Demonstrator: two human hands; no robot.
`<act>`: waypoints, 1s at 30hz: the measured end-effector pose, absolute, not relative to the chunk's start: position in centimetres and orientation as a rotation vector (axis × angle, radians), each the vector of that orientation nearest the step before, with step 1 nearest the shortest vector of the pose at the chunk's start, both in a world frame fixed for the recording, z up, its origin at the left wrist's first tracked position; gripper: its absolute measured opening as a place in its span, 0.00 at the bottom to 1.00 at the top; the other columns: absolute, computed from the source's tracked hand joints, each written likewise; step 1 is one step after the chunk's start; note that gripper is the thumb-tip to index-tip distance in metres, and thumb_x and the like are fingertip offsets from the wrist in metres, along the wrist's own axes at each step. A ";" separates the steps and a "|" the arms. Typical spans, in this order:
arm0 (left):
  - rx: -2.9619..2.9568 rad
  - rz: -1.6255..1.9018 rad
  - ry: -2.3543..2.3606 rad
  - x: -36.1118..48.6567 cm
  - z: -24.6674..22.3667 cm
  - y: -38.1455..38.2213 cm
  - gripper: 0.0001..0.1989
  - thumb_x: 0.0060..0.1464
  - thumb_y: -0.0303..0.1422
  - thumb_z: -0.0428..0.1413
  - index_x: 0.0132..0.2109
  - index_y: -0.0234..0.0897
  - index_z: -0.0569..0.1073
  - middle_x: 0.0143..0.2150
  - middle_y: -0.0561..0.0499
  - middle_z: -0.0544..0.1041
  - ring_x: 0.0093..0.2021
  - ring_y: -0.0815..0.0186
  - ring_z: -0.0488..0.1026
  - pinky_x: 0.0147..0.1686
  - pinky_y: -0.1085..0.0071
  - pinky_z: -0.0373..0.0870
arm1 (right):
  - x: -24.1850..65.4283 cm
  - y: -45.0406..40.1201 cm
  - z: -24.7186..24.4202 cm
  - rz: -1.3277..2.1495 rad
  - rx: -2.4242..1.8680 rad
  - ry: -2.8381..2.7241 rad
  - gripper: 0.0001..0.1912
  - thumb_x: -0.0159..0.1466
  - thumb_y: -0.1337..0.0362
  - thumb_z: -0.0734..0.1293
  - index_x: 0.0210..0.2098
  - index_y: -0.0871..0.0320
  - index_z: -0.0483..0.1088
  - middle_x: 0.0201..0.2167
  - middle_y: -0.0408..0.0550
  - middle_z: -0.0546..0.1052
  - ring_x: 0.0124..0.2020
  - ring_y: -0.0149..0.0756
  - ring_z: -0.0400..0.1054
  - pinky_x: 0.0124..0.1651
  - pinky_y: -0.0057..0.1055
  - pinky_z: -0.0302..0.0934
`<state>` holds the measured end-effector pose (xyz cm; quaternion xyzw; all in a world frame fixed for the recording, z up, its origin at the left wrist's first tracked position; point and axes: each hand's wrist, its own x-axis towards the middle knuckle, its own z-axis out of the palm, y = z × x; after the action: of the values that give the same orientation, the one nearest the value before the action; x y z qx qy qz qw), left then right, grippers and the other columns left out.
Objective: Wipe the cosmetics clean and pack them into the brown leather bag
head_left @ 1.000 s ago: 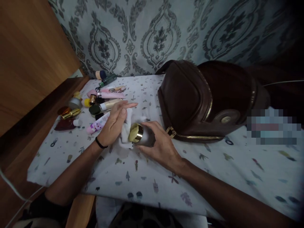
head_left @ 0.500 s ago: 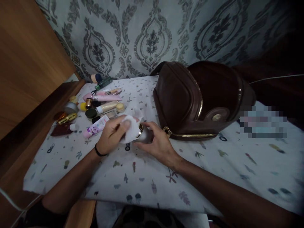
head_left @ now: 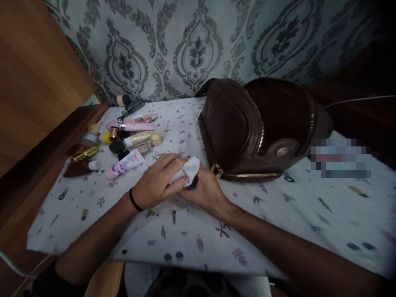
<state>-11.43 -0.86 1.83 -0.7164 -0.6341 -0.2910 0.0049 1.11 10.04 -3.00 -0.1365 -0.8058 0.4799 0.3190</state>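
Observation:
My left hand (head_left: 161, 179), a black band at its wrist, is closed on a white cloth (head_left: 189, 168). The cloth is wrapped over a small container (head_left: 192, 185), of which only a dark sliver shows. Fingers of my right hand (head_left: 206, 189) curl round that container from the right. Both hands meet just above the patterned tablecloth (head_left: 173, 243), left of the brown bag's front corner. Nearest to my left hand lies a white and purple tube (head_left: 126, 163).
A brown leather bag (head_left: 232, 128) with gold zips stands right of centre. Several cosmetics, among them a pink tube (head_left: 139, 126) and a cream round jar (head_left: 155, 139), lie at the left. A wooden panel (head_left: 40, 53) rises at far left.
My left hand has moved right with the cloth, which now covers the container's gold-trimmed end. My right hand has stayed nearly in place round the container.

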 end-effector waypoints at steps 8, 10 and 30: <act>-1.855 -0.746 -2.352 -10.6 1.8 -1.0 0.12 0.65 0.40 0.45 0.43 0.36 0.67 0.37 0.46 0.70 0.38 0.57 0.71 0.36 0.64 0.68 | 1.1 9.8 -2.7 1.156 -0.415 -2.220 0.15 0.51 0.63 0.71 0.35 0.56 0.64 0.33 0.45 0.70 0.35 0.39 0.66 0.37 0.35 0.62; -1.776 -0.733 -2.452 -10.7 1.7 -1.1 0.14 0.66 0.42 0.45 0.44 0.36 0.66 0.37 0.47 0.71 0.38 0.57 0.72 0.36 0.63 0.68 | 1.1 9.9 -2.7 1.166 -0.420 -2.219 0.17 0.50 0.62 0.72 0.34 0.56 0.63 0.34 0.45 0.70 0.35 0.39 0.66 0.37 0.34 0.62; -1.930 -1.344 -2.264 -11.8 1.0 -1.0 0.12 0.65 0.40 0.47 0.41 0.36 0.68 0.37 0.50 0.73 0.38 0.64 0.70 0.39 0.68 0.64 | 1.6 9.9 -2.3 1.577 -0.433 -2.094 0.22 0.52 0.54 0.76 0.41 0.57 0.69 0.38 0.47 0.74 0.39 0.39 0.68 0.40 0.34 0.64</act>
<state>-11.77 -0.96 1.05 -0.5901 -0.6923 -0.4108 -0.0612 1.58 9.94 -2.28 -0.1581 -0.7651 0.5761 0.2400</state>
